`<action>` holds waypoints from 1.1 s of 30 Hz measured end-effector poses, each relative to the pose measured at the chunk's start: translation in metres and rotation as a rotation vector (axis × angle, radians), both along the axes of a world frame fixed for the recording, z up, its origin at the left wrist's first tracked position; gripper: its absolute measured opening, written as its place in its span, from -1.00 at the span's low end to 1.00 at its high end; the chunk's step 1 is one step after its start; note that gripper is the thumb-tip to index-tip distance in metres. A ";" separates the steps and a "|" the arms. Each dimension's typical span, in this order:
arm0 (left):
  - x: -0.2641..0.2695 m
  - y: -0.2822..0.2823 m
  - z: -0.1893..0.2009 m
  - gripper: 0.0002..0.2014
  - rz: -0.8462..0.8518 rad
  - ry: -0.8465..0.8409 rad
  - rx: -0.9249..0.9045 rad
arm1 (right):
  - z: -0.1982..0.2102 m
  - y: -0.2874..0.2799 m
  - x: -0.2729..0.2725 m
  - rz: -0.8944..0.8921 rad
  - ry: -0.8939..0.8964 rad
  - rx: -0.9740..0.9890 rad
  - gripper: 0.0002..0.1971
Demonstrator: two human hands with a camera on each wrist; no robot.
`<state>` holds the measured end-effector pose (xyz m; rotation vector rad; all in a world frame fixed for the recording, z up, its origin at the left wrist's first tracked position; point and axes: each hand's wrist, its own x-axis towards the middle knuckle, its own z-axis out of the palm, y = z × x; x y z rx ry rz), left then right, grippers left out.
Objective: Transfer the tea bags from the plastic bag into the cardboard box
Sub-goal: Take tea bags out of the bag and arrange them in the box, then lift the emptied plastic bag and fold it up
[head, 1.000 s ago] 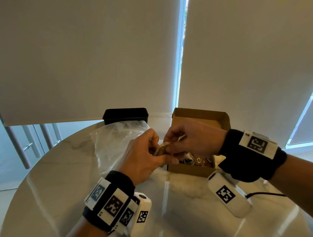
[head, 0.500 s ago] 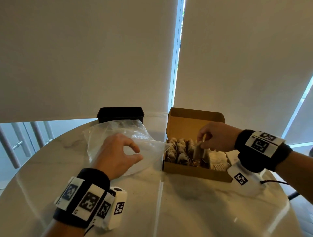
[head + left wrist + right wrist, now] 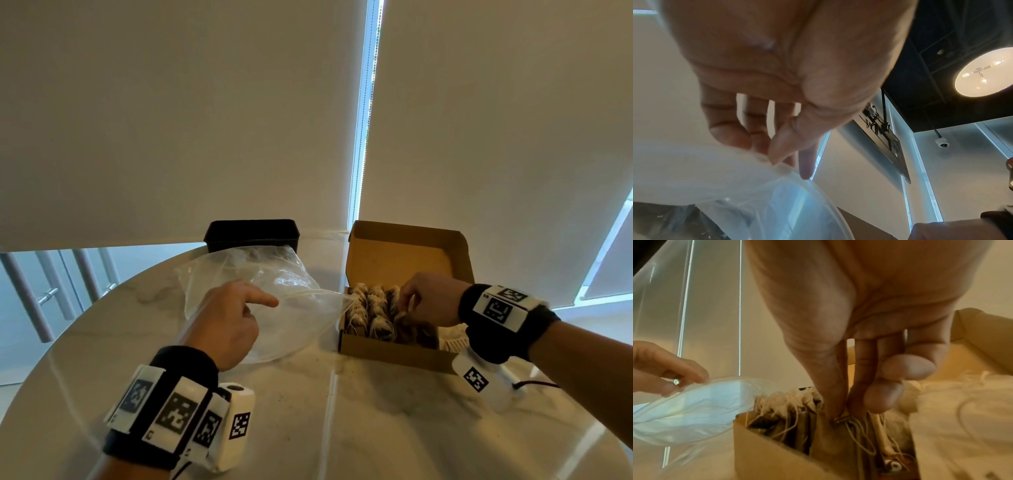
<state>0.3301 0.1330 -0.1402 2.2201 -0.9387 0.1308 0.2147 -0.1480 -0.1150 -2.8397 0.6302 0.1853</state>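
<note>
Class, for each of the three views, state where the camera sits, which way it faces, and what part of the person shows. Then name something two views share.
Head: worn on the head, faces forward and down at the table; left hand and right hand both show.
Left wrist: under the left hand, faces up along the fingers to the bag rim and ceiling.
Right wrist: under the right hand, faces down its fingers pinching a tea bag in the box.
Shared: the head and right wrist views both show the bag, the box and the left hand.
</note>
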 end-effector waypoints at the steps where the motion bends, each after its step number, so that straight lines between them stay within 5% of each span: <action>1: 0.000 0.000 0.000 -0.57 0.006 -0.008 -0.008 | -0.001 0.000 0.001 0.003 -0.012 -0.008 -0.97; 12: 0.008 0.004 -0.002 -0.62 0.024 0.032 0.121 | 0.001 0.002 0.004 -0.006 -0.023 -0.021 -0.83; 19: 0.010 0.013 0.002 -0.56 0.070 0.043 -0.057 | 0.024 0.012 -0.002 0.004 -0.166 0.052 -0.72; 26: 0.006 0.008 0.003 -0.53 0.062 -0.017 -0.297 | 0.032 0.066 0.019 0.069 -0.290 0.432 -0.41; 31: -0.007 0.002 0.004 -0.51 -0.068 -0.018 -0.406 | 0.035 0.085 0.041 -0.050 -0.538 0.833 -0.56; 33: -0.010 0.000 0.001 -0.65 -0.124 0.007 -0.401 | 0.036 0.083 0.047 -0.045 -0.695 0.675 -0.78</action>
